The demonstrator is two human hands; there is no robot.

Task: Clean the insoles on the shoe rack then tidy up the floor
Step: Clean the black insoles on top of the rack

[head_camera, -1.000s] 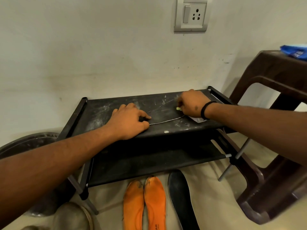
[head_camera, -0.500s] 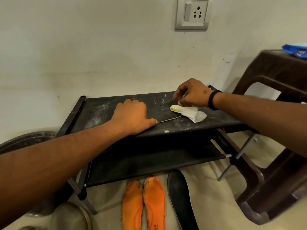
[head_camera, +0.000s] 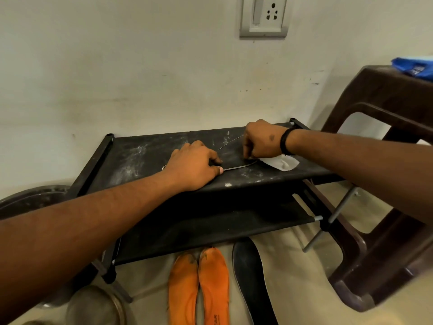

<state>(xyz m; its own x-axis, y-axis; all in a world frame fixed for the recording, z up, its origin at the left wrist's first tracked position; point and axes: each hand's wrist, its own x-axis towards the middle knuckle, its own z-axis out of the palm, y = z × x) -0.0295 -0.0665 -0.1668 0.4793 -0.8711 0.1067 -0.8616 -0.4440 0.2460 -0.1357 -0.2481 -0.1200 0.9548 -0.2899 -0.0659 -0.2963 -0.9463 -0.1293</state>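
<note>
Head view puts both hands on the top shelf of the black shoe rack [head_camera: 131,158]; the left hand [head_camera: 193,164] lies knuckles-up on one end of a dark insole [head_camera: 236,158], fingers close together and curled over its edge, thumb tip pressed to the shelf, pinning it flat; the right hand [head_camera: 261,139] is bunched at the far end of that insole, fingers curled tight and pinching a white wipe [head_camera: 282,164] that trails out from under the wrist onto the shelf; whether the wipe carries anything inside the fist, I cannot tell; this looks like the cleaning step, mid-scrub on one insole, with the floor tidy-up not yet begun; the next move, by my reading, calls for a firm drag of the wipe along the insole's length while the left hand keeps it from sliding on the dusty fabric; now the count; one dark insole on the rack; on the floor in front, two orange insoles [head_camera: 199,287] side by side, touching, and one black insole [head_camera: 251,277] just beside them; that makes four insoles, one wipe, two rack shelves in sight; one brown plastic stool [head_camera: 384,127] stands to the right.
</note>
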